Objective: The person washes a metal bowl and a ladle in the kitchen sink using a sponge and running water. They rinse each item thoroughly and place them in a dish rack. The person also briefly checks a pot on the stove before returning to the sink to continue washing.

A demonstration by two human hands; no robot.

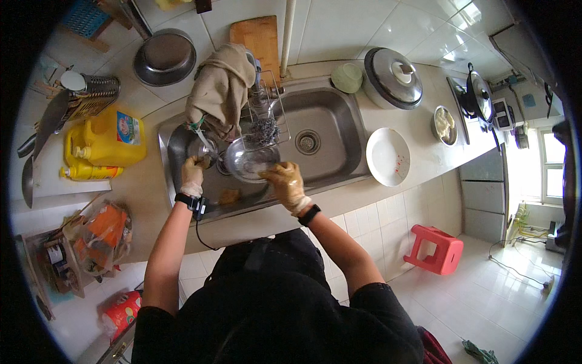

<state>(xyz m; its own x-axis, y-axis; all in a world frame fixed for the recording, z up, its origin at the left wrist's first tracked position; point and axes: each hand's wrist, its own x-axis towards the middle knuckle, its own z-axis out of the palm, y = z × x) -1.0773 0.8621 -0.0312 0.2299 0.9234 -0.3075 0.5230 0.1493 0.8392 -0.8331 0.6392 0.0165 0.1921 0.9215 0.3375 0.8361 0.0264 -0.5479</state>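
Note:
My gloved left hand [193, 175] is in the left basin of the steel sink [334, 173], closed on a small shiny metal vessel [196, 148] whose exact kind I cannot tell. A pale stream, apparently water, falls over that vessel from below a beige cloth [220, 86]. To the right, my gloved right hand [287, 184] grips the rim of a shiny metal bowl [250, 161] tilted over the left basin. A yellowish sponge [228, 196] lies on the basin floor, nearer my body. Above the bowl, a wire rack [287, 119] holds a steel wool scrubber [263, 132].
Right of the sink stand a white plate [384, 159], a green bowl [347, 77], a lidded pot [395, 84] and a metal bowl of pale food [444, 125]. Yellow jugs [111, 150] and an upturned pan [164, 57] are left. A red stool [436, 250] stands on the floor.

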